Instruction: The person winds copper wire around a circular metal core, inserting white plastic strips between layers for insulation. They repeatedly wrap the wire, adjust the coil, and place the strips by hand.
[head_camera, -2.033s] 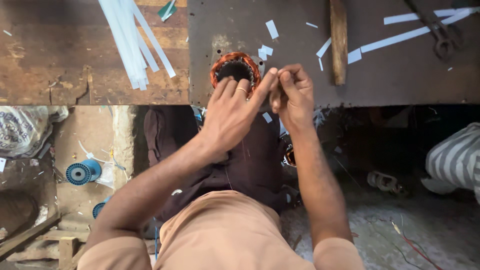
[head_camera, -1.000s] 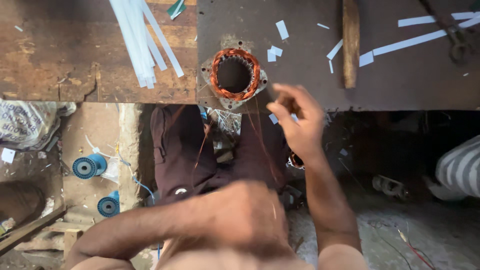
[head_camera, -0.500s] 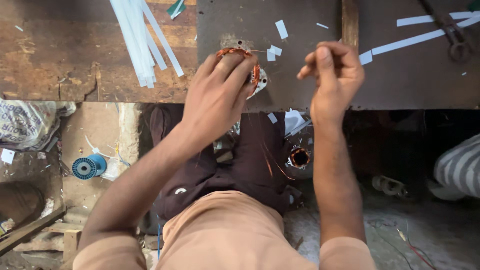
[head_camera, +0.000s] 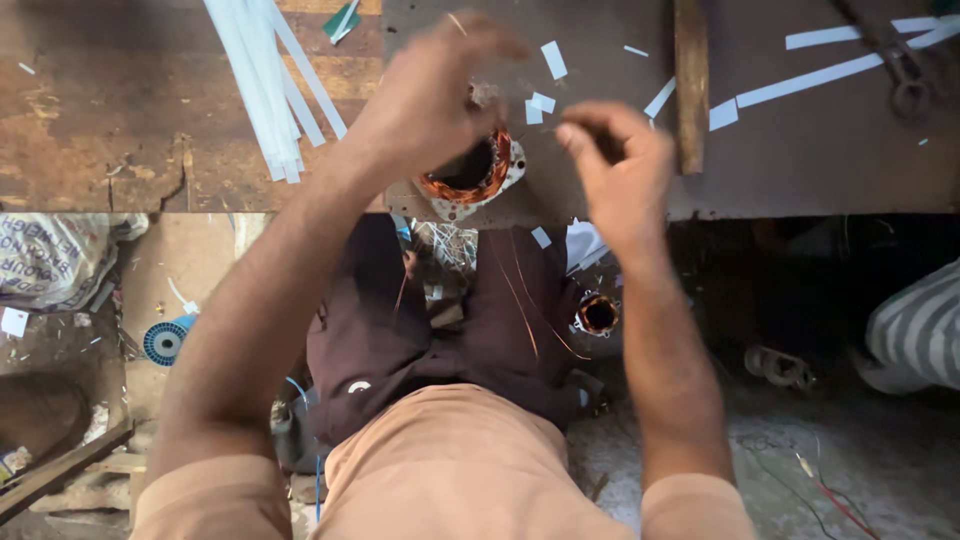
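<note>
Figure: bench seen from above, read left to right. At far left I note a blue wire spool (head_camera: 165, 340) on the floor and a bundle of white insulating strips (head_camera: 265, 85) lying on the wooden bench (head_camera: 90, 120). My left hand (head_camera: 425, 95) arches over the motor stator (head_camera: 470, 175), which sits at the near edge of the dark metal sheet (head_camera: 800, 150); the fingers are curled loosely together over the copper winding, though motion blur keeps me from telling whether they press on it or only hover. My right hand (head_camera: 620, 180) is just beside the stator, thumb and fingertips pinched together, seemingly on a fine copper wire (head_camera: 520, 300) that trails down toward my lap; the strand at the pinch itself is too thin to see. I judge the step in hand to be threading wire into the stator slots; the next move calls for steady tension and a clean line into the bore. Small paper slips (head_camera: 545, 70) lie scattered close by, a wooden handle (head_camera: 690, 80) lies beyond the right hand, and a second small coil (head_camera: 598, 315) rests below the bench edge, where slack wire could snag.
</note>
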